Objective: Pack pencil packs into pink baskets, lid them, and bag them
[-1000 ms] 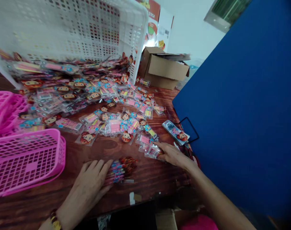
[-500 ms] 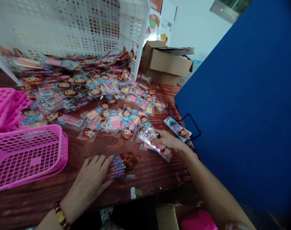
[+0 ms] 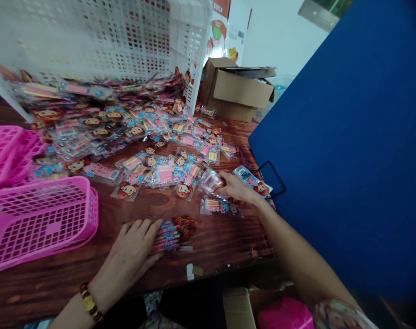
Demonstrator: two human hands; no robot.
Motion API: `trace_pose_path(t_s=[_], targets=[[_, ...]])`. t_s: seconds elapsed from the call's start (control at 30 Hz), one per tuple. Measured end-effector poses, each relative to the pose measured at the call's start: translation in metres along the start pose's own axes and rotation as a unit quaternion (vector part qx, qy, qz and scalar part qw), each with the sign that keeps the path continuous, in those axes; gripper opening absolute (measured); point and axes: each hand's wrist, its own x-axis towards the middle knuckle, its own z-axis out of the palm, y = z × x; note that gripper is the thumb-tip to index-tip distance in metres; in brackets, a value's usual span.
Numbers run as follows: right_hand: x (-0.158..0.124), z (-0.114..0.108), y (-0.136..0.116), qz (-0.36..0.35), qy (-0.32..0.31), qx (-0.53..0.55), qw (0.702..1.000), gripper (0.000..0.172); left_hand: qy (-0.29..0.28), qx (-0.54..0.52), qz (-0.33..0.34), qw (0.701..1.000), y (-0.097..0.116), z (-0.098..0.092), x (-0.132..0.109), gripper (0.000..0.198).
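Note:
My left hand [image 3: 134, 253] lies flat on the brown wooden table [image 3: 214, 246], fingers spread, pressing the end of a small stack of packets [image 3: 175, 232] with red cartoon heads. My right hand [image 3: 237, 189] reaches out over the table and pinches a clear plastic packet [image 3: 211, 181] lifted off the surface. Another packet [image 3: 219, 206] lies flat just below that hand. Many more cartoon-face packets [image 3: 125, 132] are strewn across the table toward the back.
A white perforated crate [image 3: 101, 36] lies tipped at the back. Pink plastic baskets [image 3: 39, 219] sit at the left. A cardboard box [image 3: 238, 91] stands at the far right. A blue panel [image 3: 348, 151] borders the table's right side.
My right hand has moved forward and slightly left, lifting a packet from the table; one packet it held earlier now lies flat below it. My left hand has stayed on the stack.

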Motion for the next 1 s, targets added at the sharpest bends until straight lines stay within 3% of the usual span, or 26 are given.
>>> trace_pose_path(t_s=[0.07,0.13,0.2,0.27,0.43,0.5,0.63,0.73,0.8,0.87,1.0], targets=[[-0.010,-0.011,0.010,0.018,0.008,0.076,0.997,0.038,0.001,0.001,0.000,1.000,0.000,0.000,0.000,0.053],[-0.020,-0.013,0.013,0.004,-0.044,0.099,0.994,0.045,0.003,0.005,-0.001,1.000,0.000,0.000,-0.001,0.053],[-0.029,-0.004,0.008,-0.004,-0.119,0.049,0.992,0.048,0.004,0.007,-0.002,1.000,0.001,-0.001,-0.001,0.053],[-0.034,0.011,0.000,0.008,-0.150,-0.042,0.988,0.049,0.001,0.004,-0.002,1.000,0.002,-0.001,-0.002,0.054],[-0.042,0.037,-0.015,-0.014,-0.080,-0.190,0.978,0.042,-0.010,-0.007,-0.007,1.000,0.003,-0.003,-0.004,0.067],[-0.047,0.036,-0.015,-0.039,-0.051,-0.203,0.977,0.041,-0.011,-0.009,-0.011,1.000,0.005,-0.005,-0.005,0.068],[-0.054,0.025,-0.022,-0.035,-0.060,-0.162,0.984,0.025,-0.025,-0.027,0.000,0.999,0.010,-0.015,-0.006,0.052],[-0.046,0.021,-0.051,-0.046,-0.006,-0.084,0.995,0.035,-0.032,-0.029,0.012,0.999,0.015,-0.020,-0.007,0.049],[-0.034,0.025,-0.082,-0.092,0.035,-0.038,0.994,0.045,-0.034,-0.021,0.016,0.999,0.017,-0.022,-0.008,0.049],[-0.020,0.035,-0.115,-0.134,0.054,-0.043,0.989,0.044,-0.038,-0.013,0.016,0.999,0.018,-0.023,-0.008,0.049],[-0.003,0.059,-0.159,-0.150,-0.011,-0.090,0.985,0.047,-0.033,-0.019,0.008,0.999,0.019,-0.021,-0.011,0.053]])
